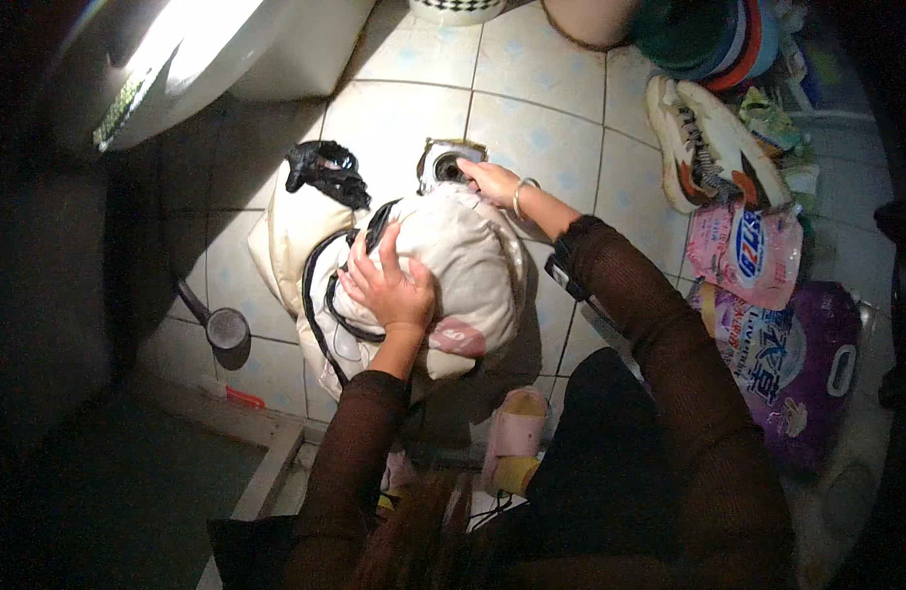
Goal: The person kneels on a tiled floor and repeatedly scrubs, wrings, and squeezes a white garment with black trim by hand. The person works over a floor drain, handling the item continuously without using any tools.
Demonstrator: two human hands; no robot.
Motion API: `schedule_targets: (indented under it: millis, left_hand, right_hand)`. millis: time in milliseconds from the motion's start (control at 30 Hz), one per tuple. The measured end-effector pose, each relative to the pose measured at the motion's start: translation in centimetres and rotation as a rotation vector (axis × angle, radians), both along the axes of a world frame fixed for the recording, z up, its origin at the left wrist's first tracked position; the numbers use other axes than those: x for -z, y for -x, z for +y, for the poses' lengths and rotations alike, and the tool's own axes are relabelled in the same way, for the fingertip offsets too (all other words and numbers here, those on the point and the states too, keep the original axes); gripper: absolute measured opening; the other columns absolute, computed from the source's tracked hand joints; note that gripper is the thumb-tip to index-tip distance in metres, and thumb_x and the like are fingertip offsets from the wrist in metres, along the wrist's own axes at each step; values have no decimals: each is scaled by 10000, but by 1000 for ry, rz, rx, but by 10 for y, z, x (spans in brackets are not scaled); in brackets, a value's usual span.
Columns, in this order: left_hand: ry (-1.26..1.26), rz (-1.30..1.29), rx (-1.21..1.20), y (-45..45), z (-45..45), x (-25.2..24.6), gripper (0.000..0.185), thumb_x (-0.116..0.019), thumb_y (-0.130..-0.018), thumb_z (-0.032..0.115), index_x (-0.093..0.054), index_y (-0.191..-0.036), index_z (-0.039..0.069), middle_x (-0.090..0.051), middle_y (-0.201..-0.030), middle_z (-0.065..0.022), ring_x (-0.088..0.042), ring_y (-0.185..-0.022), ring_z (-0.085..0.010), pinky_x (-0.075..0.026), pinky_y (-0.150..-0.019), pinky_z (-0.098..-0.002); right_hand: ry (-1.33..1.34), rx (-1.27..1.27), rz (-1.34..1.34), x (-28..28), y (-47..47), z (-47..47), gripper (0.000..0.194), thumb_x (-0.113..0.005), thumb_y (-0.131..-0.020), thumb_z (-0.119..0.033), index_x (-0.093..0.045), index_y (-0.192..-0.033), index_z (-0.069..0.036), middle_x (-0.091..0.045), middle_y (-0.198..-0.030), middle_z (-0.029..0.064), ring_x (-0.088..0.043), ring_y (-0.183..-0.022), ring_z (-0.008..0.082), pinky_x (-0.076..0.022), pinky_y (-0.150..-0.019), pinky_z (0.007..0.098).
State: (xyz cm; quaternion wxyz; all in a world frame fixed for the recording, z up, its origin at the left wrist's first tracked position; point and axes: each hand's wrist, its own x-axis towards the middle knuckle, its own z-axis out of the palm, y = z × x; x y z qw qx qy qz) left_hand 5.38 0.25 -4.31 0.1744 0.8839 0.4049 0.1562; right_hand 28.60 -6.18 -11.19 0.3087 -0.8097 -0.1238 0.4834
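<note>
A bulky cream-white cloth bundle (468, 251) sits on the tiled floor in front of me. It has black trim and a pink patch that bears writing. My left hand (398, 287) lies on its near left part with the fingers spread. Beyond the bundle, my right hand (493, 181) reaches to a square metal floor drain (447, 166), a finger at the edge of its dark round opening. The undersides of the right fingers are hidden. Left of the drain is a crumpled black plastic bag (326, 173), touching a cream padded piece (287, 243) beside the bundle.
A hand shower (228, 328) lies at the left, near a raised ledge (265, 461). White ceramic ware (298, 51) stands upper left. On the right are a sneaker (718, 147), a pink packet (748, 251), a purple detergent bag (814, 376) and stacked basins (744, 44).
</note>
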Motion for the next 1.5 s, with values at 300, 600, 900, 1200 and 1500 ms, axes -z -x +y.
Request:
schedule_targets:
  millis: [300,600,900,1200,1500]
  left_hand:
    - [23,-63,55,9,-1,-4,637,-572,-740,436,-470,-1346,270,-375,-1379,-179,-305,-1317,-373,-119,-1070,-628]
    - [205,-100,417,60,3,-61,824,-739,-677,465,-409,-1396,234,-208,-1476,-218,-162,-1385,-410,-43,-1055,-659]
    - [215,-70,390,25,14,-61,736,-734,-703,388,-439,-1360,239,-237,-1482,-185,-206,-1381,-403,-110,-1053,-679]
    - [201,-102,372,21,11,-57,725,-724,-703,376,-433,-1353,242,-236,-1480,-186,-197,-1386,-396,-86,-1048,-698]
    - [159,-129,356,19,7,-54,732,-723,-687,379,-439,-1352,263,-252,-1466,-189,-220,-1371,-411,-104,-1040,-698]
  right_hand:
    - [78,-276,-117,-12,22,18,961,-557,-652,-789,-650,-1116,47,-613,-1141,293,-600,-1084,374,-460,-926,351]
    - [-28,-353,-264,-42,46,-5,593,-622,-769,-545,-628,-1124,-70,-606,-1009,181,-589,-933,312,-455,-838,355]
    - [-861,30,88,-169,34,-6,562,-724,-791,-203,-448,-1252,-40,-563,-941,45,-557,-787,139,-487,-744,275]
    - [-1147,-106,738,-266,77,-20,708,-659,-756,-105,-380,-1403,-33,-494,-927,38,-472,-835,122,-404,-718,251]
    - [-1070,194,1017,-252,93,-7,661,-613,-759,-83,-344,-1353,20,-449,-1004,61,-465,-909,138,-437,-890,242]
